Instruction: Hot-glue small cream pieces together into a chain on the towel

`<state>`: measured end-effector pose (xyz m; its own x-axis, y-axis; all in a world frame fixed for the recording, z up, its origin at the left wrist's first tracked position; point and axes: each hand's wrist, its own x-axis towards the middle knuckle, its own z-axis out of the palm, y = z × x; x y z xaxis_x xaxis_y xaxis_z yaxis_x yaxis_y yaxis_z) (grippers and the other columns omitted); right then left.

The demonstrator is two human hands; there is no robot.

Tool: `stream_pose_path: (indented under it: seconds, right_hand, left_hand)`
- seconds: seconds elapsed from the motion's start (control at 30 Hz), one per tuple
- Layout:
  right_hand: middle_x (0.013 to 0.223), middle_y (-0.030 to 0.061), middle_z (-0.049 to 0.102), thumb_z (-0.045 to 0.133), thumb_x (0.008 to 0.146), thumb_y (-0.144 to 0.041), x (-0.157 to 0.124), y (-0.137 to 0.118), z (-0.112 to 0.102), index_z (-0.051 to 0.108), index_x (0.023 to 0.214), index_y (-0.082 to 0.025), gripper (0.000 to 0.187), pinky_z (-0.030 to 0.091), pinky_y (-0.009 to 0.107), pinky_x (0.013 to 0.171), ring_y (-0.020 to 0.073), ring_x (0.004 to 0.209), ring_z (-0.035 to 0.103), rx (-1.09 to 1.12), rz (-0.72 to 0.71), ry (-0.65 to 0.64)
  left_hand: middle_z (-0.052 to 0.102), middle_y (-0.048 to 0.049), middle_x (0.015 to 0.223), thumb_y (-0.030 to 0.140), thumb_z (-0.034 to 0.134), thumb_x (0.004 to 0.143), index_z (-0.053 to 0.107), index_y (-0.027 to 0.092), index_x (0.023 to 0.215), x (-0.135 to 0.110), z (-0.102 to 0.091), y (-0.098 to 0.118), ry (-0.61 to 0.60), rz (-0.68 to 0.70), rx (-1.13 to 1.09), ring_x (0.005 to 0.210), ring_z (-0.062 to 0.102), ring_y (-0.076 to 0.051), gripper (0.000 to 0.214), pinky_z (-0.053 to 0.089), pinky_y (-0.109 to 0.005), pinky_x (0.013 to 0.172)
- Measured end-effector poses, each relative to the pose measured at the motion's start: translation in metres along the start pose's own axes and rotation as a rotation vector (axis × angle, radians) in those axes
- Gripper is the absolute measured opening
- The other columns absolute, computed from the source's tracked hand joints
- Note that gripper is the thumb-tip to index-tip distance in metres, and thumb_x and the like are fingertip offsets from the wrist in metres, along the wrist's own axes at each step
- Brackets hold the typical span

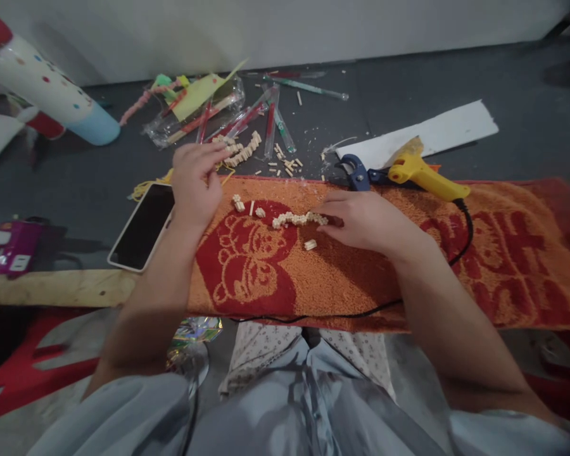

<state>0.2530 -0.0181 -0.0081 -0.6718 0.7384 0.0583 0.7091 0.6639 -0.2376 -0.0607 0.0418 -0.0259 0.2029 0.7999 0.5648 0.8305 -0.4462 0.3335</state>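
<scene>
Phone (145, 225): just off the towel's (351, 278) left edge. My left hand (194, 183) hangs over the far edge, fingers curled beside a chain of wooden bits (242, 151); I cannot tell if they grip anything. Row of wooden bits (299, 219): mid-towel, its right end touched by my right hand (365, 218), fingers loosely extended. Glue gun (425, 174): far edge.

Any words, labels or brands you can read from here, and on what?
Nothing reads for certain.
Towel: red character-like shapes at its right end, not legible.
Purple box: white label, too blurred.
Glue gun, phone: no markings visible.
</scene>
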Motion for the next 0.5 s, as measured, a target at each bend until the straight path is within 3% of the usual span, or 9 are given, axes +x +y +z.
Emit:
stream_pose_path:
  seconds: [0.17,0.37,0.5]
  right_hand:
    - [0.096,0.0094,0.07,0.058,0.09,-0.02,0.0,0.0,-0.001,0.073,0.095,-0.017,0.016,0.041,0.031,0.067,0.0217,0.082,0.065,0.011,-0.01,-0.003]
    - [0.097,0.0089,0.071,0.058,0.09,-0.022,0.0,0.0,-0.001,0.073,0.095,-0.018,0.017,0.042,0.031,0.068,0.0224,0.083,0.065,0.003,-0.002,-0.016]
    - [0.1,0.0102,0.071,0.058,0.089,-0.021,0.0,0.0,-0.001,0.073,0.097,-0.016,0.017,0.043,0.032,0.069,0.0236,0.086,0.066,0.008,0.007,-0.023]
  left_hand:
    - [0.067,-0.0034,0.132,0.036,0.056,0.091,0.061,0.032,0.125,-0.002,0.014,-0.016,0.043,0.054,0.013,0.123,0.057,-0.025,0.035,0.043,-0.05,0.106]
    - [0.072,-0.0021,0.089,0.037,0.063,0.089,0.065,0.028,0.084,-0.005,0.014,-0.017,0.093,0.007,0.006,0.099,0.063,-0.025,0.011,0.047,-0.047,0.096]
    - [0.068,-0.004,0.11,0.028,0.07,0.083,0.063,0.029,0.099,-0.004,0.003,-0.008,0.095,0.011,0.017,0.111,0.06,-0.028,0.018,0.042,-0.05,0.103]
